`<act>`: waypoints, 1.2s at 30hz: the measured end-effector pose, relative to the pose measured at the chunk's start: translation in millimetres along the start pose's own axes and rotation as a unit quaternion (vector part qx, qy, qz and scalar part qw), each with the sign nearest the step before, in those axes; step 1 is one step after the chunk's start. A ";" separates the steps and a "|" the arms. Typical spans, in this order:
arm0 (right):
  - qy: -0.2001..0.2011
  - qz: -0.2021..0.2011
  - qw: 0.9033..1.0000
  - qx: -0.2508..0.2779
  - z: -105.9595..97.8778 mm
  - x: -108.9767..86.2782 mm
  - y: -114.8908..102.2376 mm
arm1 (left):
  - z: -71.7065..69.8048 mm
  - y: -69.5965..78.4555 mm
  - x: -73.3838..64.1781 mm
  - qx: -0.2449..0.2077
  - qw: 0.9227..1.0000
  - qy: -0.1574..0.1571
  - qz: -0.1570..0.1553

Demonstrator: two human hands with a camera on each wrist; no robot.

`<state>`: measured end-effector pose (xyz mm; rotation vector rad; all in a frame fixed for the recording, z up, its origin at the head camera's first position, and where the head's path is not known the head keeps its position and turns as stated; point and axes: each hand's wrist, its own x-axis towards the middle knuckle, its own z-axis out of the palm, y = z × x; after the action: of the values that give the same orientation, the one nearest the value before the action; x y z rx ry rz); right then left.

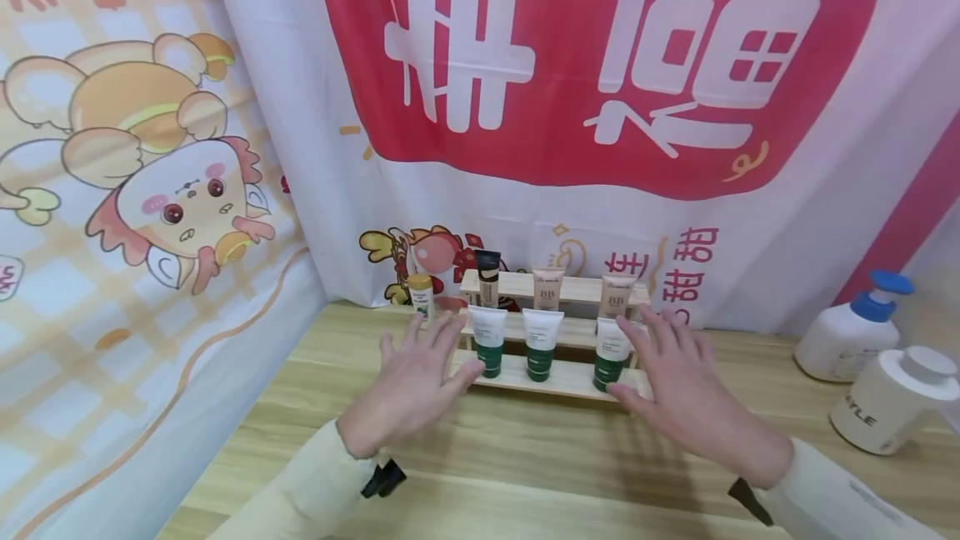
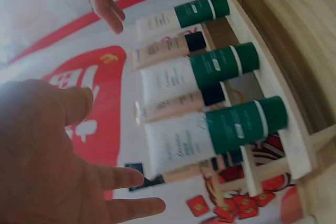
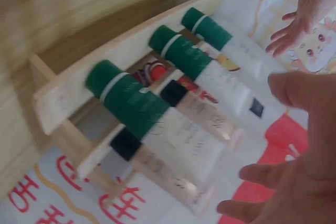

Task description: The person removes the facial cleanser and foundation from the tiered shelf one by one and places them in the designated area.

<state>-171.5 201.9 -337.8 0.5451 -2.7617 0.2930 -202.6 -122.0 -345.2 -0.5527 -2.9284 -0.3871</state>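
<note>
A small tiered wooden rack [image 1: 573, 380] stands against the cloth backdrop. Three white tubes with green lower ends line its front step: a left tube [image 1: 490, 342], a middle tube [image 1: 540, 345] and a right tube [image 1: 611, 353]. Behind them are two beige BB cream tubes [image 2: 163, 51] and a slim black-topped tube [image 1: 488, 282]. My left hand [image 1: 412, 377] hovers with spread fingers by the rack's left end, its thumb near the left tube. At the right end my right hand [image 1: 690, 390] is likewise spread, thumb close to the right tube. Neither hand holds anything.
A small gold-capped bottle [image 1: 422, 297] stands just left of the rack. On the right of the wood-grain table [image 1: 510, 465] are a blue-topped pump bottle [image 1: 847, 340] and a white capped bottle [image 1: 873, 407]. Printed cloth covers the back and left sides.
</note>
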 end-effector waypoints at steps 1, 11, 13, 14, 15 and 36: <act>0.011 -0.005 1.000 0.005 1.8 1.2 2.2 | 2.8 -4.2 2.3 0.001 1.000 0.010 0.001; 0.124 -0.033 0.985 0.112 26.1 14.7 26.1 | 46.2 -52.4 29.6 -0.117 0.993 0.012 -0.001; 0.135 -0.030 0.982 0.130 31.7 16.4 31.5 | 56.6 -60.6 34.3 -0.145 0.989 0.015 0.011; 0.140 -0.030 0.980 0.138 34.6 17.1 34.2 | 61.7 -64.3 36.4 -0.153 0.988 0.016 0.019; 0.144 -0.031 0.978 0.145 37.6 17.7 36.7 | 66.3 -67.3 38.2 -0.162 0.986 0.017 0.025; 0.159 -0.023 0.968 0.192 63.9 27.1 43.6 | 93.2 -76.3 49.4 -0.148 0.989 -0.030 0.006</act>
<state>-229.3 216.0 -394.1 0.5917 -2.3845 0.8387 -284.7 -148.2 -442.7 -0.6274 -2.9395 -0.8267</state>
